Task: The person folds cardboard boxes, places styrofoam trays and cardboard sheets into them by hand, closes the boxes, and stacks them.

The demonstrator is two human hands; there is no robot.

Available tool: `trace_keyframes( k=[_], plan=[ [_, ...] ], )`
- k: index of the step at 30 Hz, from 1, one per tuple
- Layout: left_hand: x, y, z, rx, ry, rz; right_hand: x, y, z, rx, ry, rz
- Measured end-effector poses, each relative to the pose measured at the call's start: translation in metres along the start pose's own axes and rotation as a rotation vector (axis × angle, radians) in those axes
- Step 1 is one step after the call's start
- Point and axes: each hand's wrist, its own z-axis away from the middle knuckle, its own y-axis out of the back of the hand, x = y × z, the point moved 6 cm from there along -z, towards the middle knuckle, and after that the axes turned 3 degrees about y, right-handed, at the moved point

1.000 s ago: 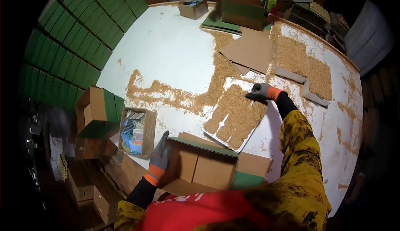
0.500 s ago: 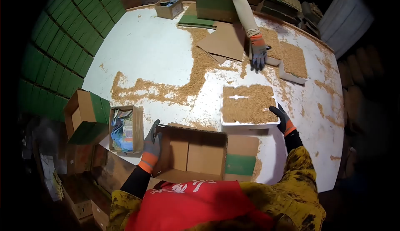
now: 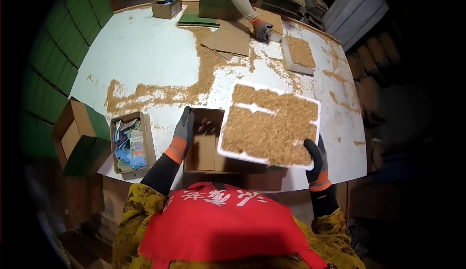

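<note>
My right hand [image 3: 318, 161], in a grey and orange work glove, grips the right edge of a white foam tray [image 3: 245, 159]. Loose brown sawdust-like material [image 3: 272, 130] fills the tray, which is lifted, tilted and slightly blurred. It overlaps the right part of an open cardboard box [image 3: 201, 155] in front of me, hiding that side. At the box's left wall is my left hand [image 3: 182, 133], its fingers along the upper edge. Some small specks show inside the box. Left of that hand stands a small carton [image 3: 149, 142] of colourful printed packets or cards [image 3: 130, 145].
A co-worker's gloved hand [image 3: 262, 29] touches one of two sawdust-filled trays [image 3: 302, 69] across the white table [image 3: 145, 55]. Cardboard sheets [image 3: 233, 38], a green-and-brown box [image 3: 218, 2] and a small carton [image 3: 167, 9] lie farther back. Green boxes [image 3: 53, 50] are stacked left.
My right hand has raised the tray from the table and brought it left and nearer, partly over the box. My left hand stays at the box. The co-worker's tray has shifted.
</note>
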Motion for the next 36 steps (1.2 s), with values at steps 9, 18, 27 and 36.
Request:
trace_keyframes(
  k=[9,18,27,36],
  plan=[
    [0.011,-0.026,0.004,-0.179,0.263,0.538,-0.033,-0.093,0.014,0.084,-0.791,-0.615],
    [0.037,0.08,0.043,0.332,-0.331,-0.173,0.009,-0.15,-0.019,-0.889,-0.501,0.573],
    [-0.032,0.237,0.101,0.778,0.269,-1.213,0.044,-0.236,-0.004,-1.245,0.022,0.822],
    [-0.051,0.256,0.076,0.736,0.323,-1.005,0.009,-0.211,-0.207,-0.946,-0.454,-0.508]
  ],
)
